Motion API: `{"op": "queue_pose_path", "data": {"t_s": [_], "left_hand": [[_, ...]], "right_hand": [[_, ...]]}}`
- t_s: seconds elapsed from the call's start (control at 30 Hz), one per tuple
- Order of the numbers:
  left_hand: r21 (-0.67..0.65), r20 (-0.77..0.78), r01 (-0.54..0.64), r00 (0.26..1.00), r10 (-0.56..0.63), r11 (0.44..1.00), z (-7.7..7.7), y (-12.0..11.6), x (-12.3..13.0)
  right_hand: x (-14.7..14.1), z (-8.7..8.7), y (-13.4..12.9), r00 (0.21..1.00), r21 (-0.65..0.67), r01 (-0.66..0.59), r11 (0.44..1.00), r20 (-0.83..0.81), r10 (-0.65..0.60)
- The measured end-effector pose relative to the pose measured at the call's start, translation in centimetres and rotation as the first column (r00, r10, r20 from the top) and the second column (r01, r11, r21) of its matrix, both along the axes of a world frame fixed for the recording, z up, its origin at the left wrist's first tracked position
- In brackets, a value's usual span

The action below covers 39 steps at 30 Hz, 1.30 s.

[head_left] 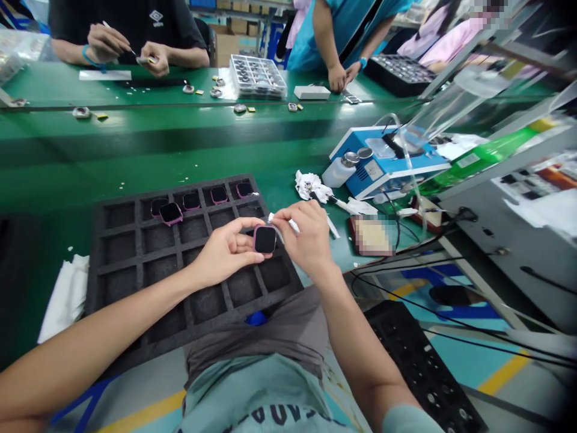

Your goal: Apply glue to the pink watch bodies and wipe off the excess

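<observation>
My left hand [228, 249] grips a smartwatch case [265, 239] with a pink-purple frame and a dark screen facing up. Close beside it, my right hand [306, 234] pinches a small piece of white tissue [271, 218] near the watch's upper right corner. Under both hands lies a black foam tray [139, 247] divided into square pockets. Several similar watch cases sit along its far row, and one watch case [170, 213] rests tilted over a divider. Whether the tissue touches the watch cannot be made out.
Right of the tray are crumpled tissue [310, 183], a white pump bottle [339, 172], a blue machine [383, 159] and black cables [406, 258]. Folded white cloth [67, 294] lies at left. Across the green bench, two people work near a clear compartment box [258, 77].
</observation>
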<state>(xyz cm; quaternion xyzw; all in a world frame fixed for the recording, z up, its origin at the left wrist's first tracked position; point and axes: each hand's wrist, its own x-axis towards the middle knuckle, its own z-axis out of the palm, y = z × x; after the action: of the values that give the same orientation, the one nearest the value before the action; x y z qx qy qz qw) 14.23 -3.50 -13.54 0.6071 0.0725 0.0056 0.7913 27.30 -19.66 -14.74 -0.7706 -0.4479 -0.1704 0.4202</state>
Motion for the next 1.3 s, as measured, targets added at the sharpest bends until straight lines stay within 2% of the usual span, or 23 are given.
{"op": "queue_pose_path", "data": {"t_s": [0.07,0.17,0.3,0.4,0.57,0.67,0.83,0.97,1.03,1.13,1.3], "left_hand": [[-0.014,0.008,-0.015,1.0,0.016,1.0,0.1,0.0,0.0],[-0.021,0.009,-0.012,1.0,0.012,1.0,0.3,0.0,0.0],[-0.015,0.025,0.011,1.0,-0.01,1.0,0.2,0.0,-0.1],[0.025,0.036,0.022,0.999,-0.023,0.999,-0.1,-0.1,-0.3],[0.101,0.032,0.028,0.999,-0.031,0.995,-0.8,-0.4,-0.4],[0.154,0.046,0.017,0.999,-0.024,0.988,-0.9,-0.3,-0.4],[0.172,0.032,0.02,0.999,-0.026,0.985,-0.9,-0.1,-0.3],[0.124,0.054,-0.016,0.998,0.009,0.992,-0.9,-0.1,-0.2],[0.105,0.065,-0.009,0.998,0.003,0.994,-0.8,-0.1,-0.2],[0.11,0.051,0.002,0.999,-0.008,0.994,-0.6,-0.1,-0.1],[0.095,0.059,0.0,0.998,-0.006,0.995,-0.6,-0.1,0.0]], "right_hand": [[0.8,-0.2,-0.3,0.998,0.008,0.015,1.0,-0.068,-0.015],[0.8,0.3,-1.4,0.979,0.094,0.027,0.995,-0.205,-0.007],[-0.3,1.7,-2.3,0.956,0.149,-0.066,0.987,-0.275,0.105],[-1.1,2.2,-1.6,0.948,0.107,-0.132,0.985,-0.276,0.157],[-2.2,1.8,0.5,0.959,0.043,-0.174,0.984,-0.218,0.18],[-2.9,2.0,0.8,0.954,0.01,-0.236,0.972,-0.191,0.233],[-2.7,1.8,-1.0,0.936,-0.043,-0.322,0.946,-0.165,0.311],[-0.8,0.2,-3.6,0.969,-0.105,-0.216,0.971,-0.149,0.199],[0.0,-0.3,-4.8,0.977,-0.094,-0.153,0.984,-0.166,0.136],[0.3,0.3,-5.7,0.974,-0.005,-0.11,0.994,-0.2,0.107],[-1.4,1.8,-3.9,0.95,0.064,-0.235,0.97,-0.199,0.243]]}}
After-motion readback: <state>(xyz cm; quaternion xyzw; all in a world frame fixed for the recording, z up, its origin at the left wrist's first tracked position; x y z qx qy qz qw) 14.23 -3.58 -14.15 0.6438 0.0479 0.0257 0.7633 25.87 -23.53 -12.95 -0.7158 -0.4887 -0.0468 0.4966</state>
